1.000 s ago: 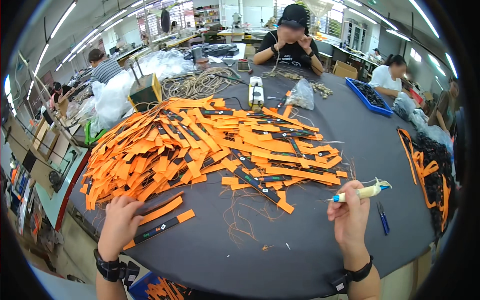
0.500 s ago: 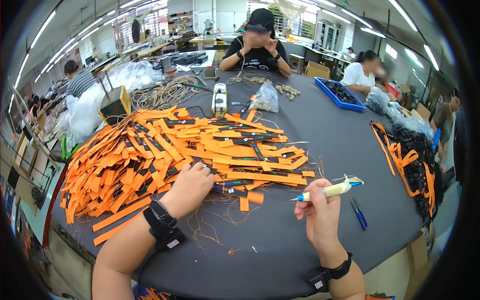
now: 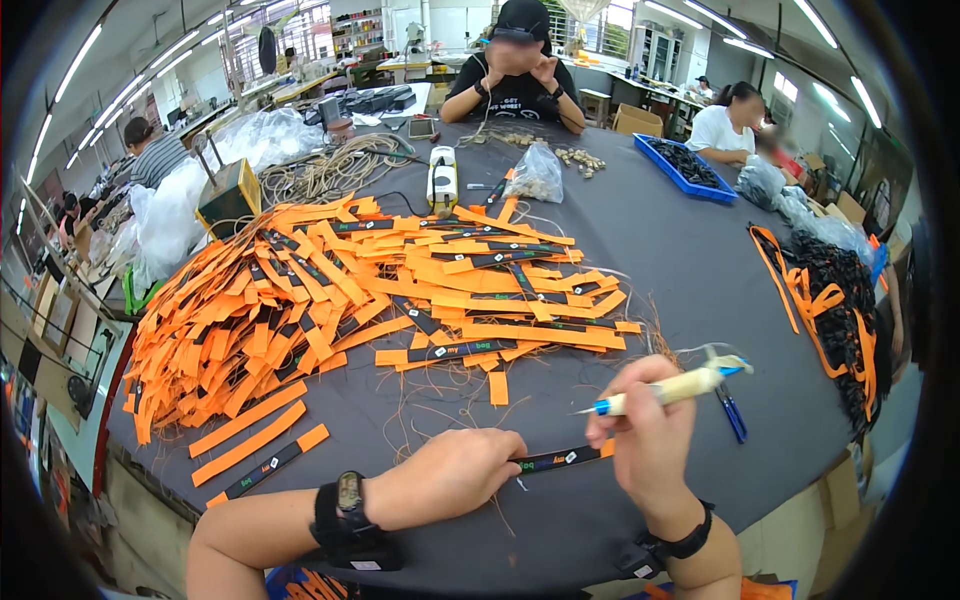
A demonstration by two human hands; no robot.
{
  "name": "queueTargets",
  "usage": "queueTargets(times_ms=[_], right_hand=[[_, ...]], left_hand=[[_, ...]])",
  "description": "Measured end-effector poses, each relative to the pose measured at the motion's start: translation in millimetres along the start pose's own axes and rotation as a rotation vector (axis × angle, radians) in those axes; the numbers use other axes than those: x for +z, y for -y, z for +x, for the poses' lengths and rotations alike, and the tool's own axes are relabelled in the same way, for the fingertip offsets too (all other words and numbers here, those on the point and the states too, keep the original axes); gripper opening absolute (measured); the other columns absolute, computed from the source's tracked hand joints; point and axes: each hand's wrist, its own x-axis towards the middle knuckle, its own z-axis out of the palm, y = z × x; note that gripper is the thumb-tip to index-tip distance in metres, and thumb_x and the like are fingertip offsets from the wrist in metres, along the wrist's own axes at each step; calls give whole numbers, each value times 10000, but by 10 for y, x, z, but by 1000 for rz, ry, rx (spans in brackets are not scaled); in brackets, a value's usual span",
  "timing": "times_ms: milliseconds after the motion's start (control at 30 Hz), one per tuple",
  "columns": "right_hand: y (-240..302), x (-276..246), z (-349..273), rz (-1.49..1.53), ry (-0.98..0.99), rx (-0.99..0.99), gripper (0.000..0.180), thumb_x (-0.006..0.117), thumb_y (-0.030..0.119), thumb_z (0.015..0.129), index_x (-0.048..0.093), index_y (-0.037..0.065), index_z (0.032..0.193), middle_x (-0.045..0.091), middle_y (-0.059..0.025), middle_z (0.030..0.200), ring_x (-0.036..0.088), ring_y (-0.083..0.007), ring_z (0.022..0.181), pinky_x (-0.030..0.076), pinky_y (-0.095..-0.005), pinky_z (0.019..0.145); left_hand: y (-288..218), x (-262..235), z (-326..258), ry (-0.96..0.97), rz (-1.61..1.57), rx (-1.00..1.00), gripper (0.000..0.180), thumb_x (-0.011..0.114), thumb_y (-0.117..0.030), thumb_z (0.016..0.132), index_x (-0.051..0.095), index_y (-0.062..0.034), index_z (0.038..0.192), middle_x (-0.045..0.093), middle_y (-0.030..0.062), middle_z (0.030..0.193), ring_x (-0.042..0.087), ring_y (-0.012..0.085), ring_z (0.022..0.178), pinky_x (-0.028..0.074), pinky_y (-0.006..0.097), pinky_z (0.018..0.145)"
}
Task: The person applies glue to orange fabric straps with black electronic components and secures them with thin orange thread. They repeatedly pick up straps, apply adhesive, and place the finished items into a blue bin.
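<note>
Near the front of the dark tabletop, my left hand (image 3: 460, 475) pinches one end of a black strap (image 3: 563, 459) with an orange tip. My right hand (image 3: 650, 440) grips a pen-shaped tool (image 3: 675, 389), with a cream wrapped handle, blue ends, a thin pointed tip and a wire at its back. That tip points left, above the strap; the strap's orange end lies beside my right fingers. Beyond my hands spreads a big heap of orange and black straps (image 3: 300, 310). Blue-handled thread snips (image 3: 733, 413) lie right of my right hand.
Loose threads litter the cloth. Farther back are a white device (image 3: 442, 180), coiled cord (image 3: 330, 170), a yellow box (image 3: 229, 203) and a plastic bag (image 3: 537, 173). A blue tray (image 3: 684, 168) and black straps (image 3: 825, 310) are on the right. Co-workers sit around.
My left hand has moved from the heap toward the front right, now with a strap in it. Another black strap now lies at the heap's front left. My right hand still grips the tool.
</note>
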Motion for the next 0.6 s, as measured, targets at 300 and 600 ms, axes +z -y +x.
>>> queueTargets(times_ms=[300, 600], right_hand=[[-677, -43, -57, -10, 61, 455, 146, 597, 176, 999, 561, 38, 968, 629, -51, 763, 633, -125, 629, 508, -243, 534], [-632, 18, -97, -199, 180, 449, 128, 622, 151, 978, 573, 32, 970, 628, -23, 779, 614, -75, 645, 498, -206, 552]], left_hand=[[306, -111, -177, -29, 18, 22, 200, 682, -95, 856, 633, -9, 1030, 635, 139, 935, 635, 328, 884, 524, 385, 770], [236, -250, -260, -187, 236, 8, 109, 679, -81, 838, 679, -41, 939, 622, 94, 884, 622, 305, 862, 501, 402, 778]])
